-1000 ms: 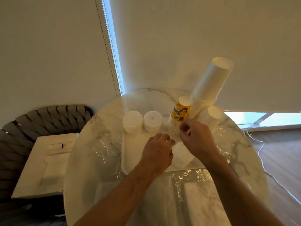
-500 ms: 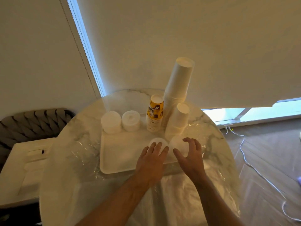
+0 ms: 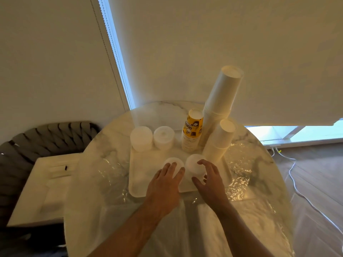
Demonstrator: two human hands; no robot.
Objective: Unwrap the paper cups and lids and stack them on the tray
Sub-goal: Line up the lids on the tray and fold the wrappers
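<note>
A white tray (image 3: 138, 182) lies on the round marble table (image 3: 104, 145). At its back stand two white lid stacks (image 3: 141, 138) (image 3: 164, 137), a yellow printed cup stack (image 3: 192, 132), a tall leaning white cup stack (image 3: 222, 101) and a shorter white cup stack (image 3: 220, 140). Two low lid stacks sit at the tray's front. My left hand (image 3: 165, 182) rests with spread fingers on the left front lid stack (image 3: 173, 161). My right hand (image 3: 209, 180) cups the right front lid stack (image 3: 193, 164) between thumb and fingers.
Crumpled clear plastic wrap (image 3: 241, 173) covers the table's right and near side. A white foam packing piece (image 3: 46, 182) sits on a dark woven chair (image 3: 37, 138) at the left. A white cable (image 3: 297, 184) runs over the floor on the right.
My right hand left the yellow cup stack and came down to the right front lid stack. My left hand stayed on the left front stack. The view shifted.
</note>
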